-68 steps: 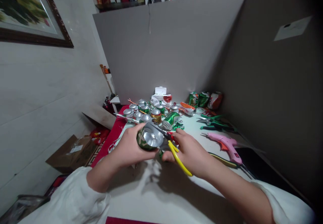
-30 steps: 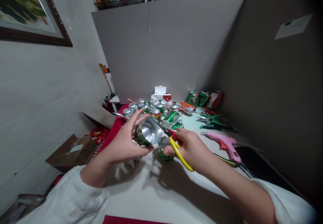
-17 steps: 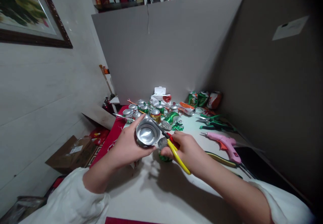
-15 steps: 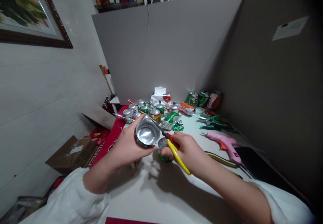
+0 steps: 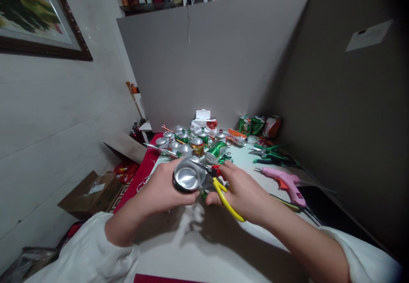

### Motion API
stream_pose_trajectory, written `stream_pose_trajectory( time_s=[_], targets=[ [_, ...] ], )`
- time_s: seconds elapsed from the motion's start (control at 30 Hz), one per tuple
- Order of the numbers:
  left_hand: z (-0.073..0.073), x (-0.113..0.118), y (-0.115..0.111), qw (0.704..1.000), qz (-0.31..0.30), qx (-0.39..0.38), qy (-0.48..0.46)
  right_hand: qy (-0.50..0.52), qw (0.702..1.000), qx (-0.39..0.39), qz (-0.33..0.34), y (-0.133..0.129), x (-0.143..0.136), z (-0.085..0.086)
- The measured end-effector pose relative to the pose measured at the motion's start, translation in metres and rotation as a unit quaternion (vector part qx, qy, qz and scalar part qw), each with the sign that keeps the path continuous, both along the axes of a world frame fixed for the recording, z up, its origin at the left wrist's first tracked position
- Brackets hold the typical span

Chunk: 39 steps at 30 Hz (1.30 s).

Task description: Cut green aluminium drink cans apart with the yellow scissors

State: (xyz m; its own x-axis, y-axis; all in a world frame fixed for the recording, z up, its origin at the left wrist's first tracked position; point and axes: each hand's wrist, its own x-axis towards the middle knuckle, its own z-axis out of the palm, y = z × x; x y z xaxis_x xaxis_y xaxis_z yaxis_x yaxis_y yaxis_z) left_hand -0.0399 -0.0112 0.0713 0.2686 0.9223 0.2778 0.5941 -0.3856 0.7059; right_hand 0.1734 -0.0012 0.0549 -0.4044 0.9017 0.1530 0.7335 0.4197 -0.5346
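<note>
My left hand [image 5: 166, 189] is wrapped round a cut-open aluminium can [image 5: 188, 177], its shiny hollow inside facing me. In my right hand [image 5: 238, 189] are scissors [image 5: 227, 203] with red and yellow handles, the handles spread apart. The dark blades reach left to the can's upper right rim; whether they bite into the metal I cannot tell. Below and between the hands, a small green and silver piece [image 5: 203, 192] is mostly hidden. Just beyond lie a green can [image 5: 215, 152] on its side and shredded green strips [image 5: 225, 158].
Several small cut cans [image 5: 184, 150] crowd the table's back left, before a wipes pack [image 5: 203, 125]. Crumpled cans [image 5: 257, 124] stand at the back right. Green-handled pliers [image 5: 271, 153] and a pink glue gun [image 5: 286, 181] lie on the right. A grey panel [image 5: 211, 61] rises behind.
The scissor handles have spread wider and the blades have shifted over the can's rim. Both hands, with the can, have moved slightly toward me and to the right.
</note>
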Motion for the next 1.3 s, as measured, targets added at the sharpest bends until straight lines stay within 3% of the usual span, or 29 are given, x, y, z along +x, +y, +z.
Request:
stream_pose_trajectory(
  time_s=[0.3, 0.5, 0.67, 0.8, 1.0, 1.3],
  targets=[
    [0.003, -0.009, 0.003, 0.999, -0.023, -0.017, 0.017, -0.038, 0.999, 0.025, -0.017, 0.000, 0.000, -0.001],
    [0.009, -0.011, 0.002, 1.000, -0.014, -0.009, 0.002, 0.042, 0.999, 0.024, -0.018, 0.002, -0.001, -0.005],
    [0.009, -0.004, 0.002, 0.997, 0.009, 0.017, -0.070, 0.126, 0.991, -0.043, -0.017, 0.002, -0.007, -0.014],
    [0.008, -0.004, -0.002, 0.998, 0.016, -0.003, -0.066, 0.112, 0.989, -0.092, -0.009, 0.000, -0.010, -0.015],
    [0.010, -0.004, -0.006, 0.999, -0.021, -0.029, -0.027, 0.052, 0.998, -0.023, 0.029, -0.001, -0.004, -0.007],
    [0.010, -0.010, -0.002, 0.994, -0.049, -0.083, -0.045, 0.043, 0.999, 0.001, 0.010, -0.002, -0.004, -0.004]
  ],
)
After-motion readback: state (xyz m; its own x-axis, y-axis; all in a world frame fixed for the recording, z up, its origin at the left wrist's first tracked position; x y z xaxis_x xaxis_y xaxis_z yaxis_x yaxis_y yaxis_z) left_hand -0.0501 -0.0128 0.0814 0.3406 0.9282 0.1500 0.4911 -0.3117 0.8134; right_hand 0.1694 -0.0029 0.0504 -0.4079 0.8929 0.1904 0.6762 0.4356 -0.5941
